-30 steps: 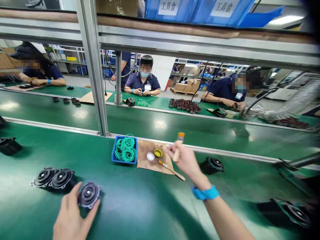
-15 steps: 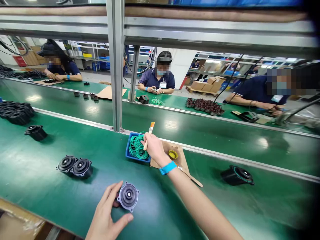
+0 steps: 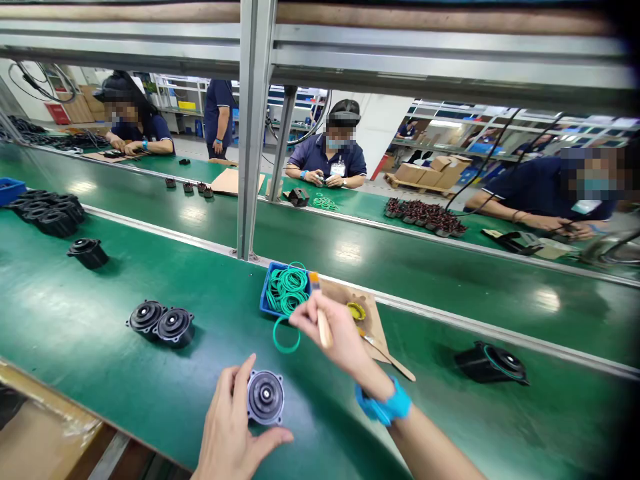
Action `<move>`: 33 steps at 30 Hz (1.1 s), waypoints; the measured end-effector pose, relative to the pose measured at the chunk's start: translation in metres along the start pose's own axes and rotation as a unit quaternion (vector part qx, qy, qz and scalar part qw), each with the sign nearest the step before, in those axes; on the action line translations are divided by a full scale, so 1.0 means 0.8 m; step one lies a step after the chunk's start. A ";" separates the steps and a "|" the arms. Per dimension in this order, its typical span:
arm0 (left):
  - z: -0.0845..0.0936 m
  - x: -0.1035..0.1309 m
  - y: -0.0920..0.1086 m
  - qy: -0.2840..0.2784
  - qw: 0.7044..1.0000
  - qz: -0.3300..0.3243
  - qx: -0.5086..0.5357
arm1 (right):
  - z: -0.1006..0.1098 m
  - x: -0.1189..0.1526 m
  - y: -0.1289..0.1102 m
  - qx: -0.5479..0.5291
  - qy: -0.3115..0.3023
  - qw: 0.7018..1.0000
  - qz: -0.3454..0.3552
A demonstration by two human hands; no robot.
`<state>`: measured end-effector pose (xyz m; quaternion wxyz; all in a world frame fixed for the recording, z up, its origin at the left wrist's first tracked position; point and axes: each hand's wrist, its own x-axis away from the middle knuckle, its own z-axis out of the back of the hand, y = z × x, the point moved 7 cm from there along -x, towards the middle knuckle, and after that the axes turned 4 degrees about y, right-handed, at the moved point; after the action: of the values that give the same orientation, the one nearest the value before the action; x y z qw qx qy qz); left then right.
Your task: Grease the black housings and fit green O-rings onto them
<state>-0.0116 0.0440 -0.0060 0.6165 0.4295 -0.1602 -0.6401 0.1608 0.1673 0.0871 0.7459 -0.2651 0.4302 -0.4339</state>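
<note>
My right hand (image 3: 327, 327) is closed, pinching a green ring (image 3: 287, 337) that hangs from its fingertips, while a wooden-handled brush (image 3: 324, 323) is also held in it. Around the left side of a round black housing (image 3: 266, 398) curve the fingers and thumb of my left hand (image 3: 240, 417), and the housing stands upright on the green bench. The blue bin (image 3: 265, 305) of green rings (image 3: 293, 287) lies just beyond my right hand.
Two joined black housings (image 3: 173, 327) and a single one (image 3: 87, 253) stand left. Stacked parts (image 3: 47, 212) lie farther left. Cardboard (image 3: 375, 320) bears a yellow cup (image 3: 357, 311) and another brush (image 3: 395, 363). A ringed housing (image 3: 491, 363) is right. People work across the bench behind a metal post (image 3: 255, 133).
My right hand has moved out of the bin toward me with a green ring in its fingertips. My left hand stays around the housing. The camera view has shifted slightly left.
</note>
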 end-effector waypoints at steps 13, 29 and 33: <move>0.034 -0.022 0.018 -0.043 0.982 -0.181 0.014 | -0.043 0.076 -0.022 -0.031 -0.121 0.992 0.020; 0.034 0.012 0.030 0.125 0.961 -0.245 -0.003 | -0.048 0.165 -0.061 0.153 -0.024 0.927 0.343; 0.030 0.010 0.022 0.122 0.977 -0.172 0.020 | -0.056 0.172 -0.062 0.139 -0.047 0.915 0.376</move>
<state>-0.0174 0.0252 0.0179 0.5034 0.5374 -0.0202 -0.6763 0.1357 0.0220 0.0464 0.9027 0.0020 0.3978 -0.1641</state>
